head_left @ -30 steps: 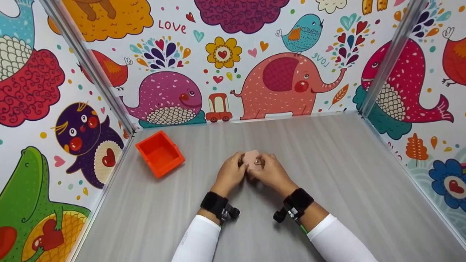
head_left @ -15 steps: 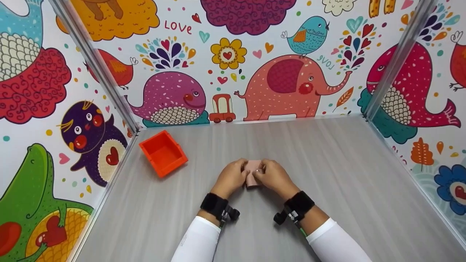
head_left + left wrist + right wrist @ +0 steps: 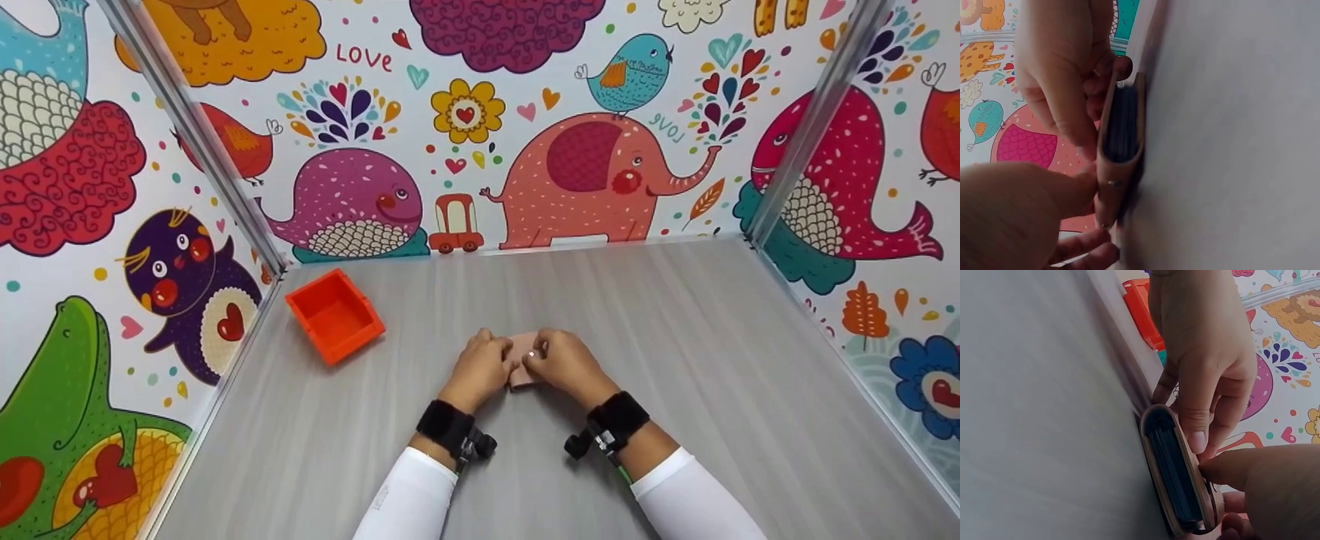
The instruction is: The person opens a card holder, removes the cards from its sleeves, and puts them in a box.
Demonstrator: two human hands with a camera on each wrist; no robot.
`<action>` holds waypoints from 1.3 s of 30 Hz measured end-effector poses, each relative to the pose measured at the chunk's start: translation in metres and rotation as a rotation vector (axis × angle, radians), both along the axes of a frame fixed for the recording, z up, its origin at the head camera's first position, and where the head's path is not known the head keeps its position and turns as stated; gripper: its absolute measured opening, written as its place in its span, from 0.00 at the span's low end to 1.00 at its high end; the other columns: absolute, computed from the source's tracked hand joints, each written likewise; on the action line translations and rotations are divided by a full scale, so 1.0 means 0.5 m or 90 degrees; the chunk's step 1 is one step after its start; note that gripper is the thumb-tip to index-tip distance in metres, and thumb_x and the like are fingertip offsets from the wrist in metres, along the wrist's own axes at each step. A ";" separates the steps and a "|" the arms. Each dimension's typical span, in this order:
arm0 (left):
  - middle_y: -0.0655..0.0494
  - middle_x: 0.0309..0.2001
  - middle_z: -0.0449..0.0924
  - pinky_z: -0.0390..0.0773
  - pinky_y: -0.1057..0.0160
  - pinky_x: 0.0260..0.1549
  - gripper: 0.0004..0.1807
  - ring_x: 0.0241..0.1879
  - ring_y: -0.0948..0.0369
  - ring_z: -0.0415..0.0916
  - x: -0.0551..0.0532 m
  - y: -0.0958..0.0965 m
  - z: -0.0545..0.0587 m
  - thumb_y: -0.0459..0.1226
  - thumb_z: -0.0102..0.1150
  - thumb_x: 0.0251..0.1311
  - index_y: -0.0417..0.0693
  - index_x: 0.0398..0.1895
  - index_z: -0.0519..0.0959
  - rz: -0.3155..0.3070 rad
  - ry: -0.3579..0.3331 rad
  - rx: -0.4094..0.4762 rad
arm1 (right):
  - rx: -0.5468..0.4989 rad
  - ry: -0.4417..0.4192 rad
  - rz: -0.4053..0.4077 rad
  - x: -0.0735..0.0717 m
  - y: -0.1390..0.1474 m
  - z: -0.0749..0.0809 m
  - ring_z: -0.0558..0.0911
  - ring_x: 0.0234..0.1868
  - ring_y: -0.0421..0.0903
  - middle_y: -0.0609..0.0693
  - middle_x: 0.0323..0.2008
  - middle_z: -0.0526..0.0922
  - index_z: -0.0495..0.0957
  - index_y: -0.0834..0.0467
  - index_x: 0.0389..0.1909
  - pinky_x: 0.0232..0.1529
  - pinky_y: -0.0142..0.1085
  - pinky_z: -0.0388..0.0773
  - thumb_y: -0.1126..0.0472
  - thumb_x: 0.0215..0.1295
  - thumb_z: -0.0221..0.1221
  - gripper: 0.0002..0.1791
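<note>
A small pink card holder (image 3: pixel 523 345) lies on the tabletop between both hands. In the left wrist view its rounded spine (image 3: pixel 1111 188) bears small metal studs. The right wrist view shows dark clear-looking sleeves (image 3: pixel 1176 481) stacked inside the folded cover. My left hand (image 3: pixel 480 369) pinches the left side, with thumb on top and fingertips at the edge. On the other side, my right hand (image 3: pixel 570 365) grips the holder with thumb and index finger, near a shiny stud. Both hands cover much of the cover's sides.
An orange open-topped box (image 3: pixel 360 341) stands at the back left of the grey wood-grain table (image 3: pixel 675 322). Cartoon-printed panels (image 3: pixel 480 150) wall in the back and both sides. Black straps with small cameras sit on both wrists.
The card holder has come down and nearer from a tilted position and now lies flatter on the table. Both hands have moved with it; the left fingers have shifted slightly along its edge.
</note>
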State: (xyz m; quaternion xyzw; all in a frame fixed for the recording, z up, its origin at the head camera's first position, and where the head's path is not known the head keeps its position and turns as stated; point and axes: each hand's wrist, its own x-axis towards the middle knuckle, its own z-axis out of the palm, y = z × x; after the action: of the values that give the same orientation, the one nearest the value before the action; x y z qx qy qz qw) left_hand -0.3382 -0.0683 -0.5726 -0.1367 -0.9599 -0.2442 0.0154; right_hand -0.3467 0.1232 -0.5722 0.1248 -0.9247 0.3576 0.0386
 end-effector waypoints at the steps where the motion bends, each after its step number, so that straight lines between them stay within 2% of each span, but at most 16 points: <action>1: 0.48 0.52 0.80 0.84 0.47 0.58 0.17 0.53 0.49 0.81 0.000 0.001 0.000 0.41 0.72 0.77 0.42 0.62 0.90 0.001 0.001 0.005 | 0.004 -0.001 0.003 0.000 0.000 -0.001 0.75 0.29 0.45 0.46 0.26 0.78 0.83 0.59 0.32 0.34 0.40 0.73 0.63 0.67 0.73 0.09; 7: 0.52 0.56 0.82 0.87 0.50 0.59 0.16 0.56 0.51 0.86 0.003 0.006 0.000 0.41 0.75 0.75 0.44 0.60 0.93 -0.013 0.011 0.029 | 0.005 -0.010 0.004 0.003 0.003 0.000 0.74 0.27 0.45 0.45 0.24 0.77 0.80 0.60 0.29 0.32 0.38 0.71 0.63 0.66 0.74 0.12; 13: 0.54 0.54 0.82 0.87 0.54 0.55 0.15 0.52 0.54 0.87 0.011 0.000 0.009 0.40 0.79 0.71 0.43 0.56 0.94 -0.039 0.022 0.010 | 0.007 -0.009 0.000 0.008 -0.001 -0.003 0.72 0.25 0.44 0.45 0.23 0.76 0.76 0.56 0.24 0.30 0.36 0.68 0.58 0.68 0.75 0.18; 14: 0.55 0.54 0.82 0.87 0.54 0.53 0.14 0.49 0.55 0.86 0.013 -0.001 0.012 0.40 0.79 0.70 0.43 0.54 0.94 -0.043 0.019 0.009 | 0.004 0.010 0.010 -0.004 0.005 -0.025 0.72 0.25 0.43 0.45 0.22 0.75 0.75 0.55 0.24 0.29 0.36 0.68 0.55 0.69 0.75 0.20; 17: 0.55 0.50 0.80 0.85 0.57 0.48 0.12 0.42 0.59 0.81 0.015 -0.003 0.020 0.41 0.82 0.67 0.43 0.46 0.94 -0.047 0.007 0.009 | 0.000 0.016 0.011 -0.004 0.004 -0.026 0.71 0.24 0.43 0.45 0.21 0.75 0.74 0.54 0.22 0.27 0.36 0.66 0.56 0.70 0.74 0.21; 20: 0.57 0.45 0.77 0.81 0.60 0.43 0.09 0.38 0.61 0.74 0.016 -0.002 0.026 0.41 0.83 0.66 0.46 0.37 0.92 -0.041 -0.001 0.004 | 0.002 0.004 0.015 -0.005 0.003 -0.025 0.72 0.24 0.43 0.45 0.22 0.75 0.75 0.55 0.23 0.27 0.35 0.66 0.58 0.71 0.71 0.19; 21: 0.57 0.44 0.76 0.79 0.60 0.42 0.09 0.37 0.61 0.72 0.016 0.000 0.027 0.41 0.83 0.66 0.47 0.36 0.91 -0.038 -0.003 -0.001 | 0.008 -0.021 0.003 0.005 -0.004 -0.003 0.72 0.24 0.44 0.46 0.22 0.75 0.75 0.56 0.23 0.28 0.36 0.66 0.61 0.70 0.70 0.17; 23: 0.57 0.43 0.74 0.78 0.60 0.42 0.10 0.37 0.61 0.70 0.016 0.003 0.030 0.41 0.82 0.67 0.48 0.33 0.89 -0.036 -0.003 -0.020 | 0.017 -0.035 0.001 0.003 -0.006 -0.002 0.72 0.25 0.45 0.46 0.22 0.75 0.75 0.56 0.23 0.28 0.36 0.67 0.61 0.69 0.69 0.16; 30: 0.55 0.44 0.77 0.84 0.55 0.47 0.09 0.39 0.59 0.74 0.021 0.012 0.038 0.43 0.81 0.68 0.48 0.37 0.91 -0.022 0.005 -0.061 | 0.044 -0.044 -0.004 0.004 -0.014 0.005 0.73 0.27 0.46 0.48 0.25 0.77 0.75 0.56 0.25 0.31 0.37 0.69 0.61 0.72 0.68 0.16; 38: 0.54 0.44 0.78 0.84 0.53 0.46 0.10 0.39 0.57 0.76 0.028 0.013 0.037 0.42 0.80 0.69 0.48 0.34 0.89 -0.020 0.019 -0.072 | 0.039 -0.047 0.018 0.007 -0.013 0.004 0.72 0.26 0.47 0.48 0.24 0.74 0.74 0.55 0.25 0.31 0.39 0.68 0.61 0.75 0.65 0.17; 39: 0.54 0.45 0.79 0.85 0.53 0.46 0.10 0.39 0.57 0.77 0.029 0.013 0.037 0.42 0.80 0.69 0.48 0.34 0.90 -0.019 0.019 -0.074 | 0.034 -0.028 0.031 -0.004 -0.007 -0.017 0.72 0.27 0.46 0.47 0.24 0.74 0.74 0.55 0.25 0.31 0.39 0.69 0.59 0.76 0.65 0.17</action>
State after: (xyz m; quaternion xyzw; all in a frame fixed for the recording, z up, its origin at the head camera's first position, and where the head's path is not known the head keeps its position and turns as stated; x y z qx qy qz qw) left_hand -0.3238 -0.0616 -0.5541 -0.1555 -0.9700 -0.1861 0.0178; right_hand -0.3487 0.1198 -0.5806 0.1402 -0.9312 0.3365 0.0061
